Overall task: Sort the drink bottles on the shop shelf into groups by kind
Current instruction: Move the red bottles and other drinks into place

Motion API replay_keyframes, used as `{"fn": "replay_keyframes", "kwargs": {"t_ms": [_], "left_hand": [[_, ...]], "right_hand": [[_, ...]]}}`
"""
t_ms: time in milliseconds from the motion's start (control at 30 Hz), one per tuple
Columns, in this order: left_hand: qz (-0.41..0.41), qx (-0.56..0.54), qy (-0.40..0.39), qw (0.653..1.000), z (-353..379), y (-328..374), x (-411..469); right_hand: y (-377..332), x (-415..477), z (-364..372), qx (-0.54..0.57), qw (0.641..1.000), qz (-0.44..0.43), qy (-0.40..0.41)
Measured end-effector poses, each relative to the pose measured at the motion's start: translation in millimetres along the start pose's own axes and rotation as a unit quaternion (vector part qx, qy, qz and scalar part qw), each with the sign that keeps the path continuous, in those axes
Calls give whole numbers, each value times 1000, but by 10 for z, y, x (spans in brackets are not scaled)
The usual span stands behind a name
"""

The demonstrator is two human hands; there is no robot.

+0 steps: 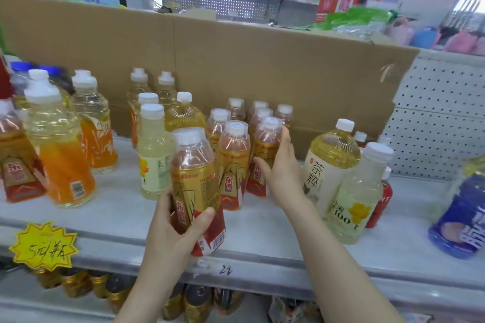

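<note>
I'm taking the gold-and-red group (pixel 234 157) standing mid-shelf as my landmark. My left hand (pixel 175 223) is gripping a loose gold-and-red bottle (pixel 195 181) round its lower body, thumb across the label and fingers curled behind. The bottle is sitting just front-left of the group, base over the front edge of the shelf (pixel 262 233). My right hand (pixel 279 168) is wrapping the group's front-right bottle (pixel 263 144), thumb on its label and fingers reaching up its right side, holding it upright.

What the coming move is turning on: the loose bottle's long axis is running nearly upright, cap tipping slightly left, and the left hand is the nearer one to the group's front-left corner. I'm judging that it belongs there. The pale yellow bottle (pixel 153 155) just left of the group is crowding that gap, so I'm expecting a tight fit.
</note>
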State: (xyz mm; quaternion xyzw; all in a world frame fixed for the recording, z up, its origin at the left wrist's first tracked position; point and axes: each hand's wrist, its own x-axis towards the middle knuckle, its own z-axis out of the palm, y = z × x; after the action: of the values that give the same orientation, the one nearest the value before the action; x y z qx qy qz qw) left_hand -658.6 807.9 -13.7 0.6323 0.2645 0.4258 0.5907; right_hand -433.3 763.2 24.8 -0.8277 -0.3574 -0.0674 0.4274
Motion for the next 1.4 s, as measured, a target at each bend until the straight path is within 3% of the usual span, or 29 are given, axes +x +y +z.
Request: {"fn": "replay_keyframes", "kwargs": {"t_ms": [100,200,300,367,500,567,667,1033,1400], "left_hand": [[1,-4,-16,1000,44,-39,5],[17,26,-44,999,113,-82,16],[39,48,-63,996,268,-121,17],[45,64,-76,994,392,-131,17],[101,174,-131,971,470,-87,86],[163,240,-107,951,443,-110,179],[164,281,-58,944,409,-198,328],[151,289,-92,941,374,-419,604],[137,271,-112,946,337,-429,596]], "right_hand": [[-60,-61,-127,-61,998,-16,10],[-321,-338,-347,20,988,-113,100],[-635,-675,-488,81,986,-136,-50],[-655,-745,-502,59,986,-121,-94],[-513,-677,-624,83,990,-90,-69],[-417,-622,-648,70,993,-90,-35],[-279,-507,-574,44,995,-90,-12],[-149,-164,-326,-36,991,-127,19],[-122,-324,-326,-38,985,-152,75]]}}
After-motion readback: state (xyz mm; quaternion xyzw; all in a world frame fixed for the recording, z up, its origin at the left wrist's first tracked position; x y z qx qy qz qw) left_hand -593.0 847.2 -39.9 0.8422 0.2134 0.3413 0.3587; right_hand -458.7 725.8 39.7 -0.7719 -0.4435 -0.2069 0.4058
